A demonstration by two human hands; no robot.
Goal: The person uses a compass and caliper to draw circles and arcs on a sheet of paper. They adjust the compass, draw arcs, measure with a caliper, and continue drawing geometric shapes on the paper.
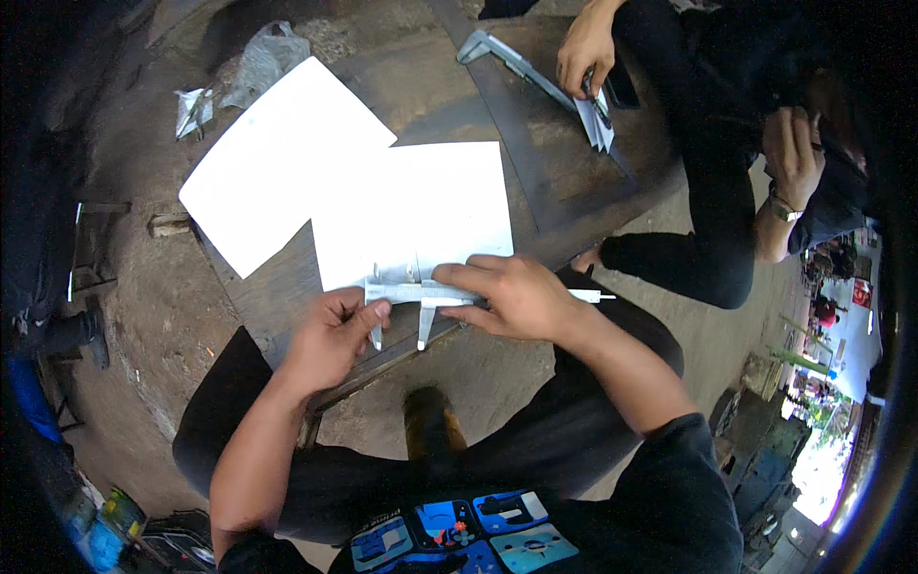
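Left hand (330, 342) pinches one end of a metal caliper (397, 293) while the right hand (512, 295) grips its sliding part, with the jaws parted and pointing past the table's (550, 163) near edge into the gap above the floor. The caliper lies along the near edge of a white sheet (421, 206), and bare wood separates that sheet from another caliper (521, 67) by a co-worker's hand (586, 50).

L head cam; fisheye; faces down; nr table (432, 88)
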